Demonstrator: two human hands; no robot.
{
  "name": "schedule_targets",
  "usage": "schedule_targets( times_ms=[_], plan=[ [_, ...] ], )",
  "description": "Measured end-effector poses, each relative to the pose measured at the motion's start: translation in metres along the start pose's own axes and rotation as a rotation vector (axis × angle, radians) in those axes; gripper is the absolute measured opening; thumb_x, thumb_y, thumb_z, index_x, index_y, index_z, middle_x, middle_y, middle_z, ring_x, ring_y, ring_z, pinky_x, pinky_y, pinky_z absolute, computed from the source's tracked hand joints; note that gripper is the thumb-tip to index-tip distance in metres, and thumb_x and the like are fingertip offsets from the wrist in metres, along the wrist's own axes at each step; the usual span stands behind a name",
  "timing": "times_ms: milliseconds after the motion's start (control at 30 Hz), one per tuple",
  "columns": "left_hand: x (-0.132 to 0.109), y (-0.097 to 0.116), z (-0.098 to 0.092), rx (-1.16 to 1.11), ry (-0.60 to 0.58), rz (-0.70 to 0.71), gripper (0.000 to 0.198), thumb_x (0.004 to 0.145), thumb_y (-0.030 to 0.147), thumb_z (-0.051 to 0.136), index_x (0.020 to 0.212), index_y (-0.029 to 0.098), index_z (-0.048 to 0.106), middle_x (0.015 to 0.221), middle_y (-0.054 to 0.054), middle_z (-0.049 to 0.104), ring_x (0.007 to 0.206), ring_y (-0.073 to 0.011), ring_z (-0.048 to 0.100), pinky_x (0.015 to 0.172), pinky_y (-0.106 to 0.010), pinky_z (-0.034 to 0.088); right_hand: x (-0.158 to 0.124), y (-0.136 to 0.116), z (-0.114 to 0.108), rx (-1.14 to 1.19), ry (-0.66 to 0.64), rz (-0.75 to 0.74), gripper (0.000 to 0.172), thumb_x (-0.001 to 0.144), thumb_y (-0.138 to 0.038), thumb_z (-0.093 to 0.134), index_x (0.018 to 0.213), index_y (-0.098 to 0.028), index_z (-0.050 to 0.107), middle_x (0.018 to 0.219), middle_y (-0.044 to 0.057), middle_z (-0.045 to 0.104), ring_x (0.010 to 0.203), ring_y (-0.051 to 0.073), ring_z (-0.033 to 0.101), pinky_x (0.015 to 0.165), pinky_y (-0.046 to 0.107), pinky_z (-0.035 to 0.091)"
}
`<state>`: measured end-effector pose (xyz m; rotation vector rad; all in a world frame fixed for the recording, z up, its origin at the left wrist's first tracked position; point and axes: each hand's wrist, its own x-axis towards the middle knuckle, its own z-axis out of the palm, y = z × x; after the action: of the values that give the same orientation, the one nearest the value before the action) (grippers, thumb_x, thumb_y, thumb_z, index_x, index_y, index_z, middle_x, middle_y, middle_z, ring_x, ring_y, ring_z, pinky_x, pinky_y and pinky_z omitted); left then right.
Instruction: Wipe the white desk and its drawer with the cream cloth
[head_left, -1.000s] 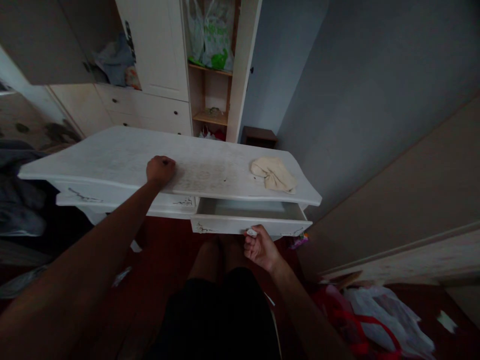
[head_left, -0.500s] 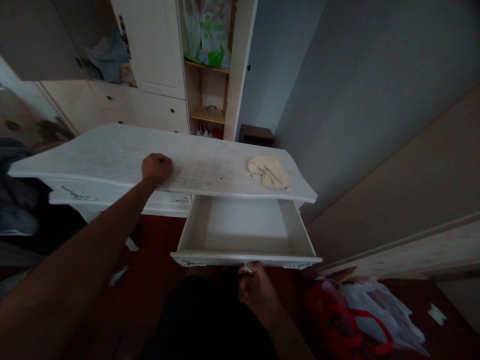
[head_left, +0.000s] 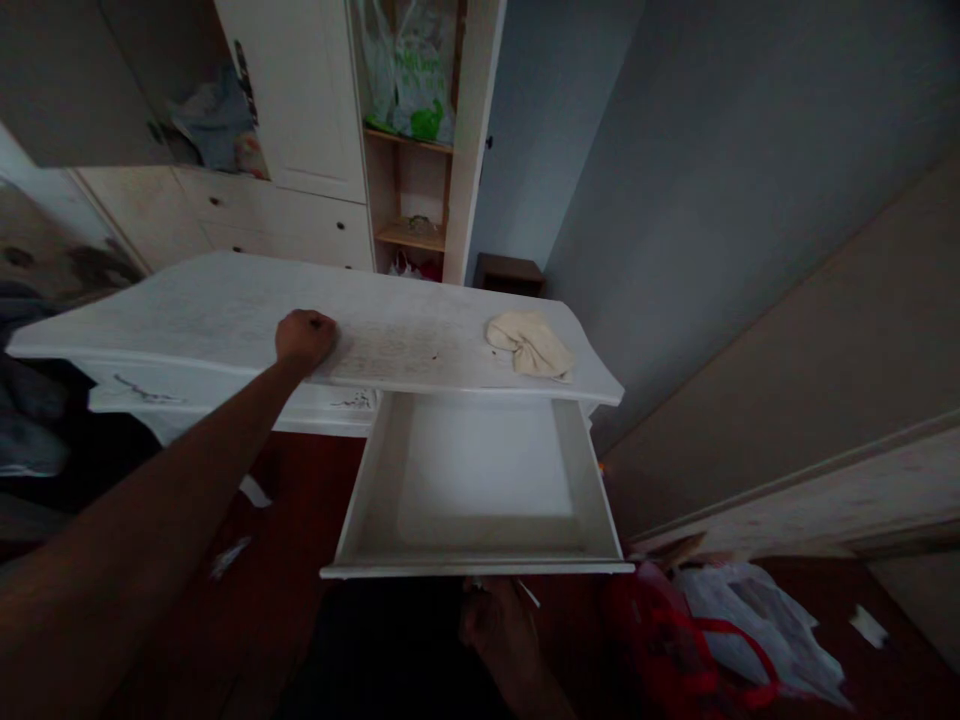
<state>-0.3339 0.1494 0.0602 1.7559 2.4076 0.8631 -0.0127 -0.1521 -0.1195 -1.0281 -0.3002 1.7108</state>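
A white drawer (head_left: 480, 567) is pulled out toward me from the white desk (head_left: 420, 292); its pale inside holds nothing I can see. Below the middle of its front panel, my right hand (head_left: 495, 615) is closed at the drawer's knob, which the panel's edge mostly hides. My left hand (head_left: 305, 337) rests on the desktop as a closed fist, with nothing visible in it. Dusty smudges cover the desktop beside that fist. A crumpled cream cloth (head_left: 529, 345) lies on the right part of the desk, above the drawer.
Beyond the desk stands a white wardrobe (head_left: 315, 110) with an open section of shelves holding plastic bags (head_left: 420, 85). A red bag (head_left: 660, 630) and a white plastic bag (head_left: 757, 620) lie on the floor at right. Grey clothing (head_left: 30, 420) is at left.
The drawer has come farther out toward me, and my right hand has moved back with it. My left fist stays in place on the desktop.
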Motion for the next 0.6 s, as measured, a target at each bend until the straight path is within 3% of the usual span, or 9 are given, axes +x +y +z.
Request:
schedule_targets(
  times_ms=[167, 367, 467, 533, 600],
  plan=[
    [-0.003, 0.003, -0.003, 0.035, -0.006, -0.01, 0.041, 0.09, 0.03, 0.046, 0.115, 0.008, 0.069, 0.11, -0.009, 0.072, 0.097, -0.0177, 0.06, 0.089, -0.027, 0.045, 0.002, 0.0, -0.001, 0.002, -0.026, -0.027, 0.033, 0.065, -0.046, 0.084, 0.073, -0.017, 0.071, 0.07, 0.0, 0.068, 0.043, 0.009, 0.054, 0.044, 0.023, 0.043],
    [-0.004, 0.014, 0.003, 0.132, 0.007, 0.001, 0.038, 0.088, 0.027, 0.045, 0.11, 0.01, 0.071, 0.117, -0.017, 0.066, 0.1, -0.0275, 0.062, 0.089, -0.036, 0.048, 0.014, 0.01, -0.012, -0.07, -0.063, -0.058, 0.042, 0.063, -0.057, 0.082, 0.072, -0.017, 0.07, 0.069, -0.001, 0.066, 0.04, 0.008, 0.051, 0.04, 0.023, 0.04],
    [-0.013, 0.045, 0.013, 0.112, 0.062, 0.1, 0.042, 0.085, 0.024, 0.047, 0.122, 0.012, 0.064, 0.128, -0.018, 0.06, 0.113, -0.0303, 0.06, 0.095, -0.041, 0.047, 0.019, 0.011, -0.018, -0.177, -0.135, -0.021, 0.039, 0.079, -0.056, 0.072, 0.08, -0.017, 0.068, 0.074, 0.0, 0.066, 0.049, 0.011, 0.057, 0.046, 0.025, 0.046],
    [-0.024, 0.078, 0.023, 0.083, 0.065, 0.283, 0.049, 0.087, 0.027, 0.048, 0.132, 0.011, 0.056, 0.137, -0.018, 0.056, 0.122, -0.0299, 0.055, 0.101, -0.041, 0.044, 0.018, 0.009, -0.019, -0.215, -0.167, -0.019, 0.031, 0.091, -0.045, 0.064, 0.1, -0.016, 0.067, 0.092, 0.004, 0.068, 0.072, 0.016, 0.066, 0.062, 0.03, 0.056],
    [-0.036, 0.119, 0.034, 0.032, 0.031, 0.536, 0.056, 0.089, 0.034, 0.05, 0.139, 0.01, 0.048, 0.143, -0.017, 0.051, 0.131, -0.0292, 0.048, 0.107, -0.041, 0.04, 0.015, 0.004, -0.018, -0.229, -0.18, -0.035, 0.031, 0.094, -0.037, 0.062, 0.118, -0.018, 0.061, 0.114, 0.007, 0.065, 0.095, 0.02, 0.066, 0.078, 0.039, 0.058]
  ],
)
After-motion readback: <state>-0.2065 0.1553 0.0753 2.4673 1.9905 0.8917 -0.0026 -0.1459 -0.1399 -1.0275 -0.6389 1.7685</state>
